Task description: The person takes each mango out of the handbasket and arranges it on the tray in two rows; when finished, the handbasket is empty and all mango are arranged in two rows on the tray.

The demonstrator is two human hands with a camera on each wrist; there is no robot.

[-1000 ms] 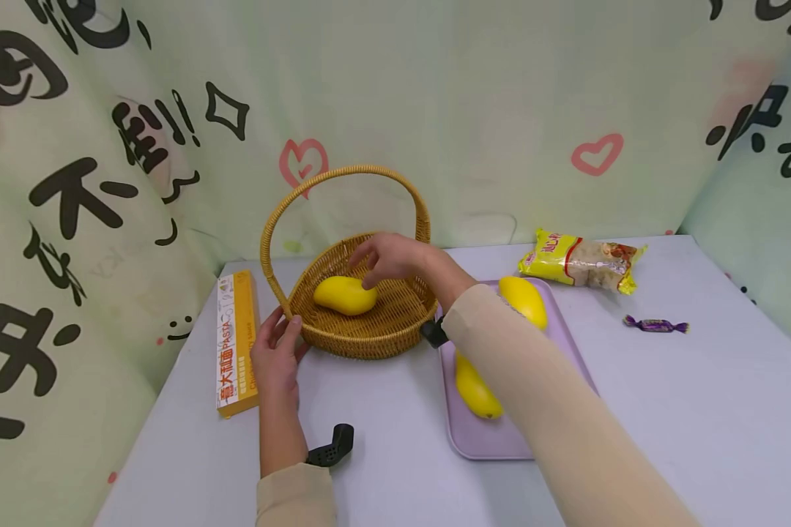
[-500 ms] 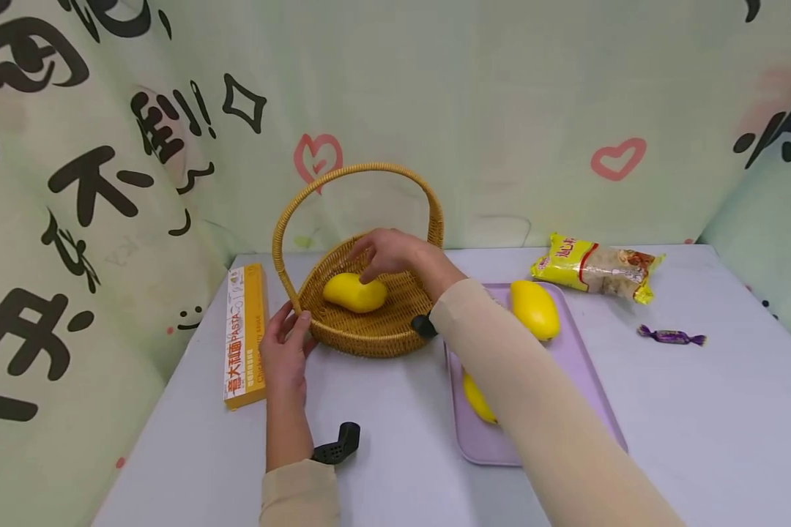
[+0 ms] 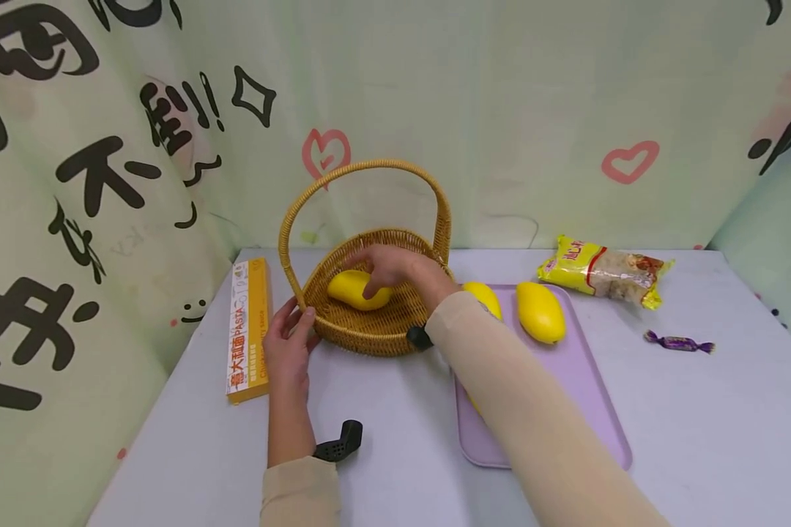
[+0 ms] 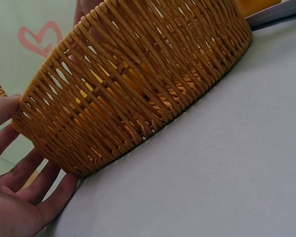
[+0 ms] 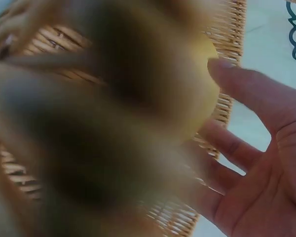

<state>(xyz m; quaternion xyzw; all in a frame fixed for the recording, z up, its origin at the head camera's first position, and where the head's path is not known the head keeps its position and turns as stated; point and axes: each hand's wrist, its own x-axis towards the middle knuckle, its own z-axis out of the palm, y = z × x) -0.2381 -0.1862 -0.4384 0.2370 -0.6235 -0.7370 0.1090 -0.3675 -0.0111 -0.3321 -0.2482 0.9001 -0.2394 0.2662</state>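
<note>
A wicker basket (image 3: 365,341) with a tall arched handle stands at the back of the table. Inside it lies a yellow mango (image 3: 348,288). My left hand (image 3: 288,348) holds the basket's left side, thumb at the rim and fingers around the woven wall, as the left wrist view also shows. Reaching in from the right, my right hand (image 3: 395,269) is around the mango's right end. In the right wrist view its thumb is at the mango's (image 5: 209,94) edge and the fingers run behind; a large blur covers much of that view.
Right of the basket, a purple tray (image 3: 576,410) bears yellow mangoes (image 3: 540,313), partly covered by my right sleeve (image 3: 501,373). A pasta box (image 3: 249,329) lies left of the basket. At the right are a yellow snack bag (image 3: 603,271) and a purple wrapped candy (image 3: 679,342).
My right hand has lowered onto the mango, its thumb now overlapping the fruit. My left hand keeps its hold on the basket. The head view has shifted slightly, so everything sits further right.
</note>
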